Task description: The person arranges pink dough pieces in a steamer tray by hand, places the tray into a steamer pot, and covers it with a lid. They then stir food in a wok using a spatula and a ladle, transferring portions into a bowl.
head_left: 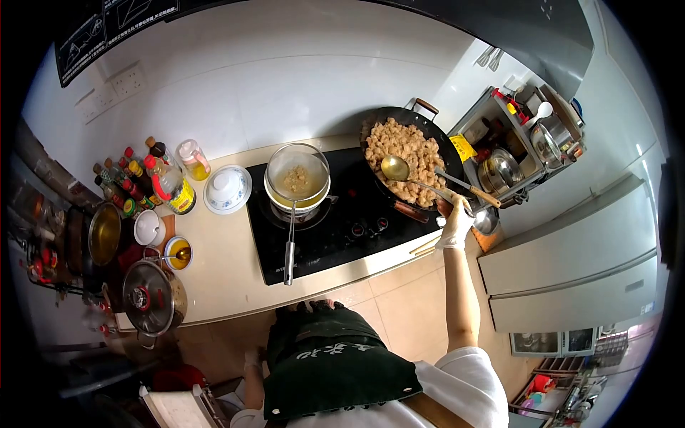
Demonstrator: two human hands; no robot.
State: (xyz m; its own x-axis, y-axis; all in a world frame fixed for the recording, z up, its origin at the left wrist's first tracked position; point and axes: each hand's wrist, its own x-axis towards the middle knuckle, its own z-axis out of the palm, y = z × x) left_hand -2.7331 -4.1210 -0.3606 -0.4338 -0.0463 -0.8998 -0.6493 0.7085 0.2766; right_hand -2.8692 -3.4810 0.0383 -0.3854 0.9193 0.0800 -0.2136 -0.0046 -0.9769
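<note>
My right hand [455,220], in a pale glove, is closed round the handle of a metal ladle [395,168]. The ladle's bowl hangs over the brown chunks of food [405,151] in a large black wok [446,139]. A spatula with a wooden handle [485,197] rests across the wok's right rim. To the left, a mesh strainer [297,173] holding brown bits lies over a white pot on the black cooktop [314,255]. My left hand [255,359] hangs low beside the dark apron, small and dim, its fingers unclear.
Left of the cooktop stand a white lidded bowl [227,189], several bottles [171,187], a yellow sauce bowl [178,253] and a lidded steel pot [153,298]. A rack of steel bowls [501,171] is at the right, with a white refrigerator [571,250] beyond it.
</note>
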